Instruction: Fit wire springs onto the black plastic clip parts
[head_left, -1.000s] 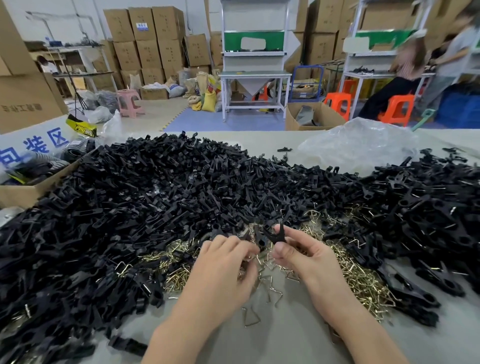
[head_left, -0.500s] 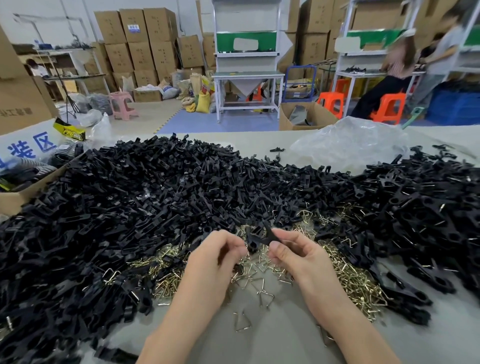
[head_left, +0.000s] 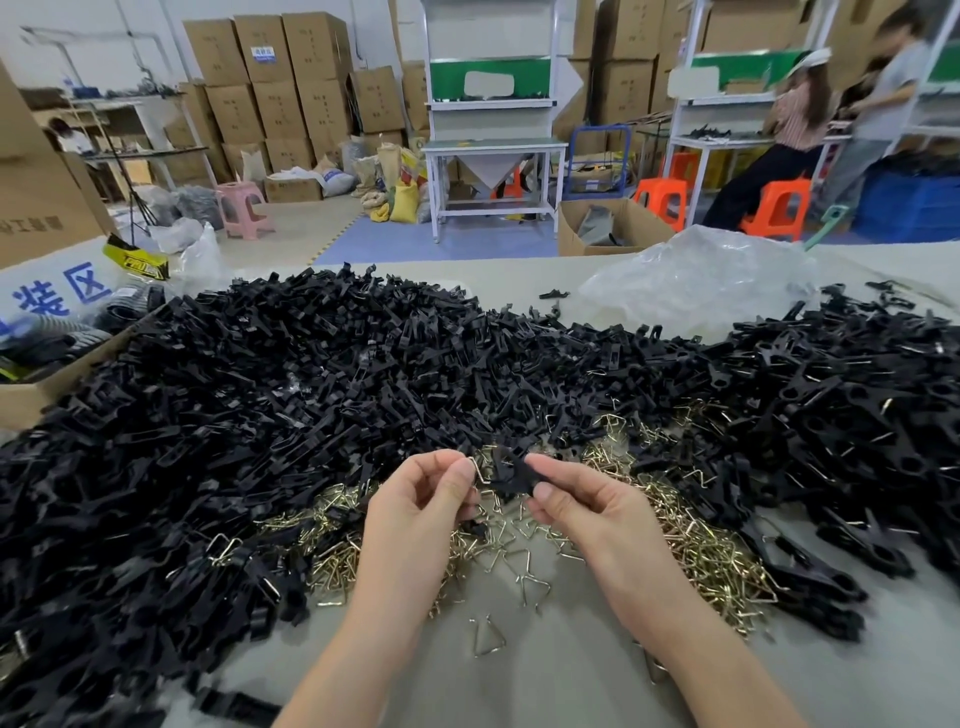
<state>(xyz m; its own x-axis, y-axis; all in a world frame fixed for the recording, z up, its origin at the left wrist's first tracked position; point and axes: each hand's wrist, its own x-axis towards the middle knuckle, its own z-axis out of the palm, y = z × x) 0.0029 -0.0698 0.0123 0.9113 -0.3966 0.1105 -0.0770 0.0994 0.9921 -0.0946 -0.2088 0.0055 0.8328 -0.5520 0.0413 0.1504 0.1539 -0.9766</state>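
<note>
Black plastic nearly everywhere. A clip pile (head_left: 311, 389) covers the far and left stretch of the table (head_left: 545, 686). A second heap (head_left: 857, 415) lies to the right, with wire glinting among its pieces. Between the two, toward the near edge, sits a brass-coloured spread of springs (head_left: 701, 551), triangular and tangled.

Both hands are raised just above the springs, close together.

Right hand (head_left: 587, 506): thumb and forefinger pinch one clip (head_left: 511, 475) by its near end, the other fingers curled beneath.

Left hand (head_left: 426, 499): thumb and forefinger pinch one spring (head_left: 480, 470), its wire held against the clip's left edge. Cannot tell whether the wire is seated in the clip. The remaining fingers are curled toward the palm.

A stray spring (head_left: 488, 636) lies on bare table between the forearms, apart from the main spread.

Left edge: an open cardboard box (head_left: 31, 395) stands against the clip pile, with dark items inside that are too blurred to name. Far side of the table, right of centre: a crumpled clear bag (head_left: 701, 291), just beyond the heaps.

Beyond the table are stacked cartons (head_left: 280, 78), a white bench (head_left: 493, 145), orange stools (head_left: 660, 200) and a pink stool (head_left: 244, 205). Two people (head_left: 810, 114) stand at a far bench on the right, blurred.
</note>
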